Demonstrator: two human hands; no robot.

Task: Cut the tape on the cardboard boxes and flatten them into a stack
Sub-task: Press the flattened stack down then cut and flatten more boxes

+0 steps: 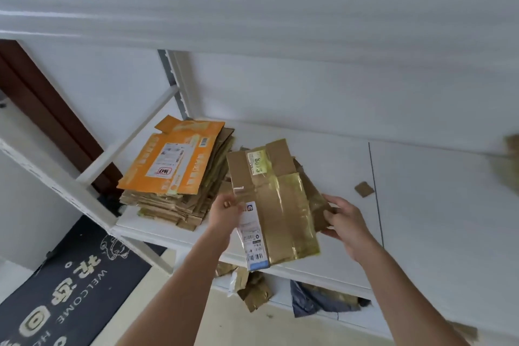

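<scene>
Left of the left hand, the flattened stack rests on the shelf. Between both hands, a flattened box, glossy with tape, is gripped at its edges by left and right hand. Judged step: stacking; next, carry it leftward onto the stack.

Blurred, cropped and covered

At your right the frame cuts a smeared brown shape; the flattened box hides your left fingertips, and its shipping label print is too small to read.
</scene>
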